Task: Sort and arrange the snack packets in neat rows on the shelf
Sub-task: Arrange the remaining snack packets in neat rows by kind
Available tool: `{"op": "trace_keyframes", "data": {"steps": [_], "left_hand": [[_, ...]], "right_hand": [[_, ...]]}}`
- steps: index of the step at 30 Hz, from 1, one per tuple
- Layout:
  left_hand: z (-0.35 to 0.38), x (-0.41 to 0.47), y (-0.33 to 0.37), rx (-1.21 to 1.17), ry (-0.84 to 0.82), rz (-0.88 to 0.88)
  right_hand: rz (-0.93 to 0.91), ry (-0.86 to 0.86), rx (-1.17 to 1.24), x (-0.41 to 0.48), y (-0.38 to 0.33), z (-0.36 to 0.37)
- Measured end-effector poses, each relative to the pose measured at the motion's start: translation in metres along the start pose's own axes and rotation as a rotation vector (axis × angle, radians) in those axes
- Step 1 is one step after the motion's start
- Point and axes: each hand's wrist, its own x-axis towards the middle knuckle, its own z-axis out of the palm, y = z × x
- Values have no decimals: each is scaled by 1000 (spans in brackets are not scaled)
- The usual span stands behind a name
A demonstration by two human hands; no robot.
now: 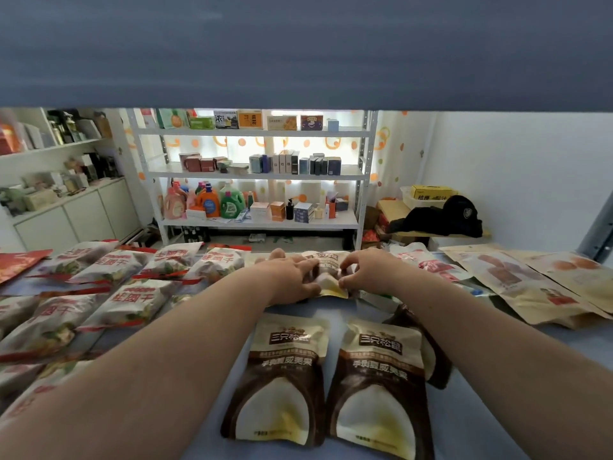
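Left hand [292,277] and right hand [365,272] curl fingers onto brown packet [326,265] at 12 o'clock on shelf [497,376]; probably edge pinches, view blurred. Risk: a loose pinch slips and the packet lands skewed against red packets [212,263] at 10 o'clock.

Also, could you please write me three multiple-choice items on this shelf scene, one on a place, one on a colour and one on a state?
1. Where do the two front packets lie? A between the arms; B left of both arms; C on the far rack.
2. What colour is the shelf? A yellow; B blue; C black.
3. What are the left hand and right hand doing? A hanging idle; B lifting a bottle; C holding a brown packet.
Answers: 1 A, they lie side by side there; 2 B, bare blue shows between packets; 3 C, both grip it.
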Motion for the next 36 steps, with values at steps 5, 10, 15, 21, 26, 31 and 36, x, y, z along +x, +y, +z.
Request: {"op": "trace_keyframes", "data": {"steps": [5,10,15,21,26,31,36], "left_hand": [[-9,-9,5,-48,-23,-40],[-36,-77,32,-45,3,15],[-18,-178,70,28,-137,22],[29,-200,86,39,42,-61],[51,-204,86,31,226,-99],[77,-206,86,-107,256,-73],[87,-203,83,-196,303,-68]], "right_hand": [[-50,9,-17,-5,10,-4],[-212,63,-76,-59,1,-21],[-221,-116,-222,-133,-17,-23],[-177,-201,-273,-180,-30,0],[-142,-145,-82,-180,-42,33],[-134,38,4,-177,-55,65],[-107,112,31,-172,-64,69]]}}
